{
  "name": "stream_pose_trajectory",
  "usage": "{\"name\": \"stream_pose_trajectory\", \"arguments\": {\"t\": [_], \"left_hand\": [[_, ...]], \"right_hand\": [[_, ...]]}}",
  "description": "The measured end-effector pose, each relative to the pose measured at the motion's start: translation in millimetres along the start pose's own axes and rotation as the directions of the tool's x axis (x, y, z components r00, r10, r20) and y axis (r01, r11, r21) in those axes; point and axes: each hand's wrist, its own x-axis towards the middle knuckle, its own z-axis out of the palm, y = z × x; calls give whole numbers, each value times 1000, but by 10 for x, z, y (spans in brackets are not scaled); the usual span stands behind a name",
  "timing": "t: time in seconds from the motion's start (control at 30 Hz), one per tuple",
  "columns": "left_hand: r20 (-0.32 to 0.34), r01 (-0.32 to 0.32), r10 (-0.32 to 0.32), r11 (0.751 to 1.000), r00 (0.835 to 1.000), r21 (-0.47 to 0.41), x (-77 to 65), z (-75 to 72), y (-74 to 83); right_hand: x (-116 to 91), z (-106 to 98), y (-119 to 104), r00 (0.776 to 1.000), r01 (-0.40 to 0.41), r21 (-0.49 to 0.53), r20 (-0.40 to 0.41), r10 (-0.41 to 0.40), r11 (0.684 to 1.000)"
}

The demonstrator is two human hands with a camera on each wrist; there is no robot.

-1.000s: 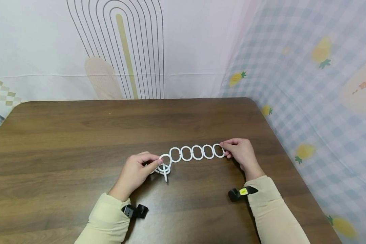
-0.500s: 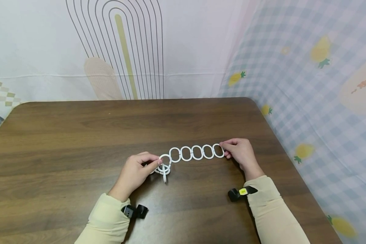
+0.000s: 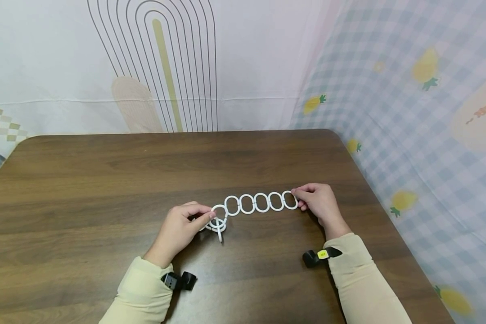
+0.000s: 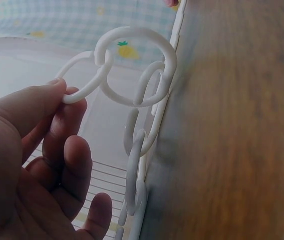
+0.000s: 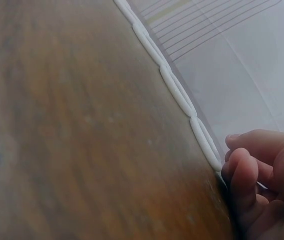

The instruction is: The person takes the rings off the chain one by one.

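Observation:
A white plastic chain of oval links (image 3: 247,195) runs across the dark wooden table. Several links at its right lie flat in a row, joined edge to edge. My left hand (image 3: 180,225) pinches one link (image 4: 86,93) between thumb and forefinger, held up off the table. From that link a tangle of interlocked links hangs, one of them a larger-looking ring (image 4: 131,32) in the left wrist view. At the chain's other end my right hand (image 3: 321,202) pinches the last link at its right edge, fingertips low at the tabletop. In the right wrist view the chain (image 5: 176,90) appears edge-on.
The wooden table (image 3: 105,180) has rounded far corners. Behind it hangs a white patterned cloth (image 3: 259,58), and a blue checked cloth (image 3: 372,90) with pineapples drapes along the right side. Black cameras are strapped to both sleeved wrists.
Both hands keep their places and their hold on the chain. The loose link hanging beneath my left hand sways very slightly from side to side.

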Motion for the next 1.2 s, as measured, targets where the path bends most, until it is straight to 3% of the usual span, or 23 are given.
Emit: {"name": "stream_pose_trajectory", "arguments": {"t": [0.37,0.67,1.0,1.2], "left_hand": [[-10,-9,9,1000,1000,5,19,-1,3],[-12,-11,11,1000,1000,-13,35,12,2],[-22,-44,43,999,999,-27,48,24,32],[-33,-83,82,996,996,-42,50,30,65]], "right_hand": [[5,14,-34,1000,5,100,-25,-3,995],[-63,126,-131,999,33,134,31,-38,990],[-158,364,-218,986,63,172,142,-88,983],[-272,555,-270,956,30,223,278,-93,974]]}}
